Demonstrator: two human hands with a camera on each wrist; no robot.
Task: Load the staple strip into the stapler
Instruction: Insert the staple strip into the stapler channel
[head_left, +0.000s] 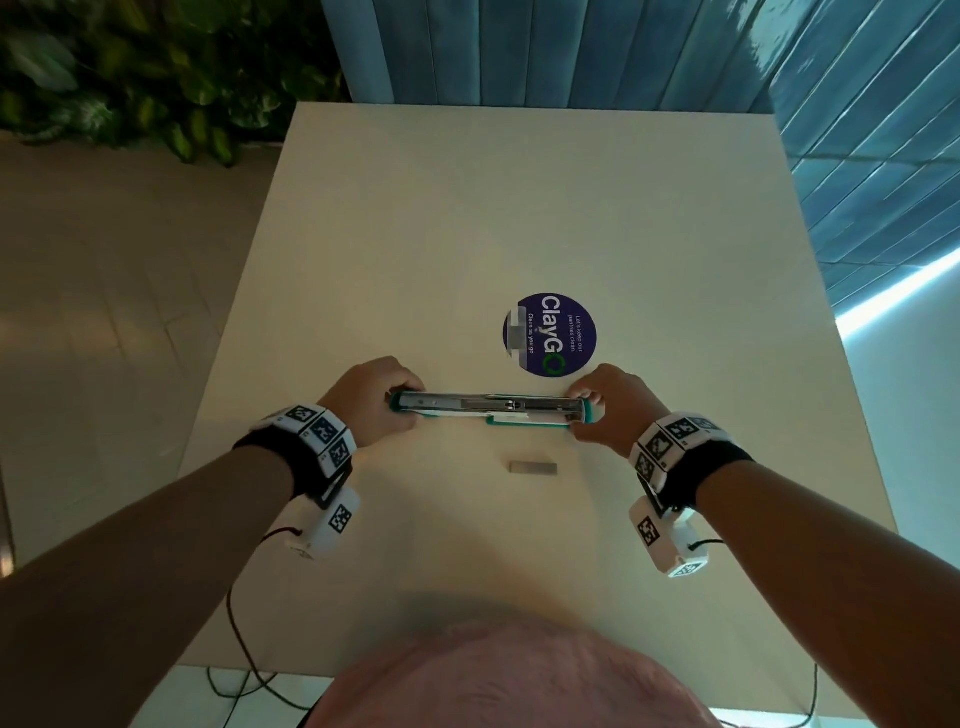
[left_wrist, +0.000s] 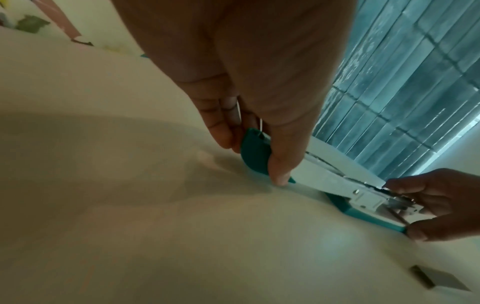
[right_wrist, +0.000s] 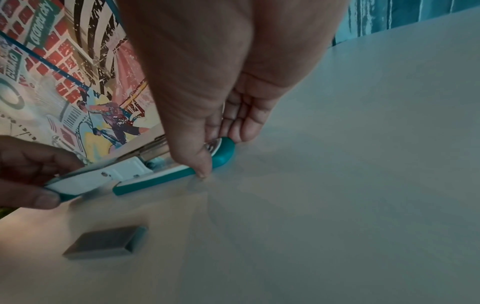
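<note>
A teal and white stapler (head_left: 488, 409) lies swung out flat on the table, its metal channel facing up. My left hand (head_left: 371, 400) pinches its left end, the teal cover (left_wrist: 253, 150), between thumb and fingers. My right hand (head_left: 610, 402) pinches the right end, the teal base (right_wrist: 221, 154). A grey staple strip (head_left: 533, 467) lies loose on the table just in front of the stapler, near its right half, touched by neither hand. The strip also shows in the wrist views (left_wrist: 439, 280) (right_wrist: 103, 242).
A round blue sticker (head_left: 550, 332) is stuck to the beige table (head_left: 467, 208) just behind the stapler. Teal padded panels (head_left: 571, 47) rise behind the table, leafy plants (head_left: 145, 67) at the back left. Floor lies to the left.
</note>
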